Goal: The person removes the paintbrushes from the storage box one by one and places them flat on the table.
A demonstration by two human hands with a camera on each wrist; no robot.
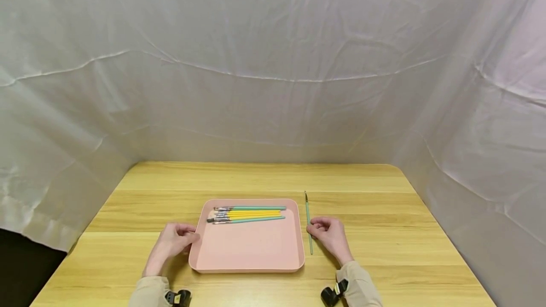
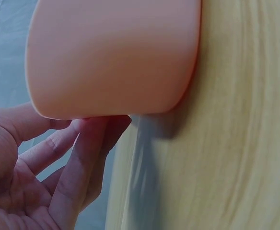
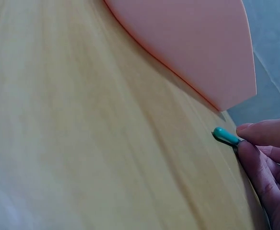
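Note:
A pink rectangular tray [image 1: 247, 252] lies on the wooden table. Inside it, toward the far side, several paintbrushes [image 1: 256, 213] with teal and yellow handles lie side by side, bristles to the left. My left hand [image 1: 171, 239] grips the tray's left rim, its fingertips partly hidden by the wall in the left wrist view. Just right of the tray, a single teal paintbrush [image 1: 308, 210] points away from me, dark bristles at the far end. My right hand [image 1: 330, 236] pinches its handle between thumb and fingers; the rounded handle end [image 3: 221, 134] shows in the right wrist view.
The wooden table [image 1: 375, 250] stretches out on both sides of the tray. Pale cloth sheeting [image 1: 273, 108] hangs behind the table and along its sides. A small black camera sits on each wrist, over beige sleeves [image 1: 360, 283].

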